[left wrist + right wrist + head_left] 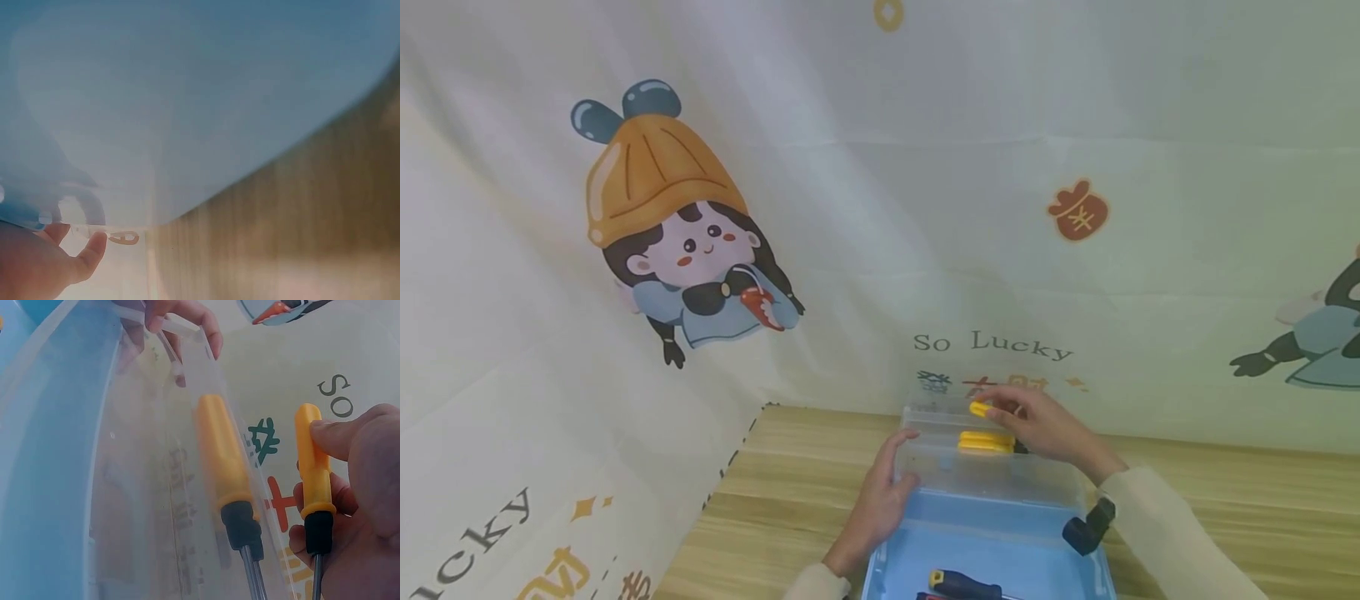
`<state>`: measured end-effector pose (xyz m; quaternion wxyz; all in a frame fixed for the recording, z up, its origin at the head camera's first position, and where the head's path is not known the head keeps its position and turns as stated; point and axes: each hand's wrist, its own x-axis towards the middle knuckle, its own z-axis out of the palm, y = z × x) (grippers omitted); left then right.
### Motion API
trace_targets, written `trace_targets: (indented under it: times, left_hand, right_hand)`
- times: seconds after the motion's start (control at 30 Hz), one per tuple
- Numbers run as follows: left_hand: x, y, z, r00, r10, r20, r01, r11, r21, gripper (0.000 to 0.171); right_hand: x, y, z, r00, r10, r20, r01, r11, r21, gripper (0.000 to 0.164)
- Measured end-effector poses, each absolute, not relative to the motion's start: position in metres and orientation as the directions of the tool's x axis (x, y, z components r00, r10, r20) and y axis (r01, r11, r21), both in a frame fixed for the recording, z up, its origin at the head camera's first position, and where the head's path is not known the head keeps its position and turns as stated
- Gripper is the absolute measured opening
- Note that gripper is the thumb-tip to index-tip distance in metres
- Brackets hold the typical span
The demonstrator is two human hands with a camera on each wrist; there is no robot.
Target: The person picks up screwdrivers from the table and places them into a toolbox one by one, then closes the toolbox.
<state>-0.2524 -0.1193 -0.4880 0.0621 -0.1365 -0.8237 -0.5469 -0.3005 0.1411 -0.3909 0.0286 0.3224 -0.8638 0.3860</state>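
My right hand (1041, 425) pinches a small yellow-handled screwdriver (312, 462) between thumb and fingers, its metal shaft pointing down in the right wrist view. It is just above and behind the raised clear lid (992, 475) of a blue toolbox (917, 546). Inside a lid compartment lie yellow-handled screwdrivers (987, 442) with black collars, side by side. At the lid's left side, my left hand (880, 500) grips the edge, with fingers over the rim in the right wrist view. The left wrist view shows mostly the box's blurred blue side.
A black-handled screwdriver (966, 583) with a yellow end lies in the blue base, beside a partly visible red and black item (928, 596). The box stands on a wood-grain table (1217, 508). A printed cloth (850, 208) hangs close behind the lid.
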Motion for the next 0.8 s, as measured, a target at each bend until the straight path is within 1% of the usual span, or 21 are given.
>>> trace_targets:
  times: [0.37, 0.63, 0.8]
  left_hand:
    - [-0.252, -0.119, -0.486, -0.95, 0.149, 0.276, 0.312, 0.368, 0.876, 0.056]
    - [-0.24, -0.114, -0.466, -0.956, 0.142, 0.257, 0.291, 0.331, 0.898, 0.055]
    - [-0.245, -0.116, -0.477, -0.952, 0.142, 0.272, 0.305, 0.339, 0.89, 0.056]
  right_hand:
    - [-0.306, 0.135, -0.396, -0.787, -0.533, 0.312, -0.585, 0.48, -0.654, 0.025]
    - [-0.31, 0.132, -0.4, -0.8, -0.52, 0.298, -0.563, 0.482, -0.671, 0.026]
    - [-0.312, 0.131, -0.403, -0.803, -0.518, 0.295, -0.562, 0.493, -0.664, 0.025]
